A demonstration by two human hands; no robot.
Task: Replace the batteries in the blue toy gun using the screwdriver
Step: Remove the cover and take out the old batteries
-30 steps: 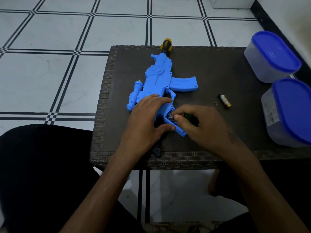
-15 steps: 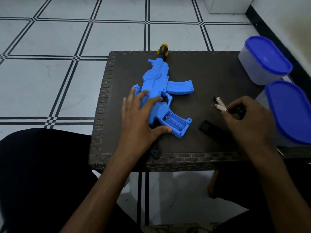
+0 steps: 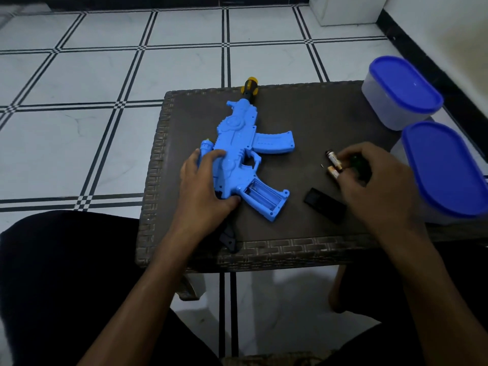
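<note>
Two hands work mid-frame: the left hand [image 3: 204, 180] lies flat, fingers spread, on the blue toy gun [image 3: 245, 157] at table centre, while the right hand [image 3: 377, 186] curls around a dark green screwdriver [image 3: 357, 163], fingertips pinching one battery [image 3: 333, 172].

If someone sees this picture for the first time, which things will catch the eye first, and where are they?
The bright blue toy gun lies in the middle of the dark table, its battery compartment open, with the left hand resting on it. To its right, the right hand holds a dark green object beside two batteries. Two blue-lidded containers stand at the table's right edge.
</note>
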